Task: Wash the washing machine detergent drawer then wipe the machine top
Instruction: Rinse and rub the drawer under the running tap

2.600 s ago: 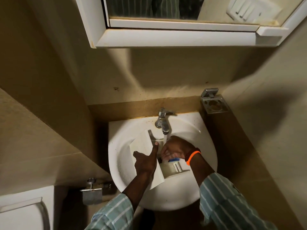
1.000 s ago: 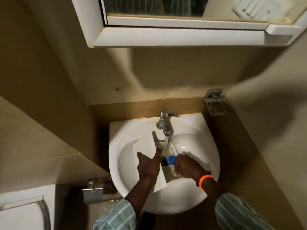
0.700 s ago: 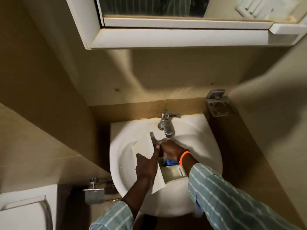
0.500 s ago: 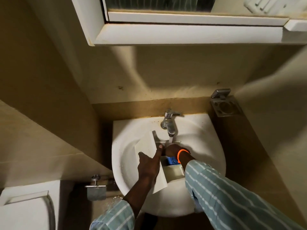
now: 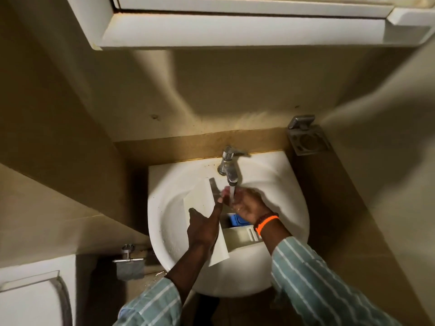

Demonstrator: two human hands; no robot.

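Note:
The white detergent drawer [image 5: 237,237] lies in the white basin [image 5: 277,184], its flat front panel [image 5: 200,194] standing on edge at the left and a blue insert [image 5: 236,220] in its middle. My left hand [image 5: 204,228] grips the front panel, thumb along its top edge. My right hand [image 5: 247,205], an orange band on the wrist, lies inside the drawer's far compartment under the chrome tap [image 5: 229,167]. Water runs from the tap onto that hand. What its fingers touch is hidden.
A white mirror cabinet [image 5: 235,27] overhangs the basin. A metal holder [image 5: 308,140] is fixed to the right wall, a toilet-roll holder [image 5: 129,264] sits low on the left, and a white toilet cistern [image 5: 30,295] fills the lower-left corner. Walls close in on both sides.
My right hand slid from the drawer's near end up to the far compartment under the running water. My left hand kept its hold on the front panel. The view tilted down slightly.

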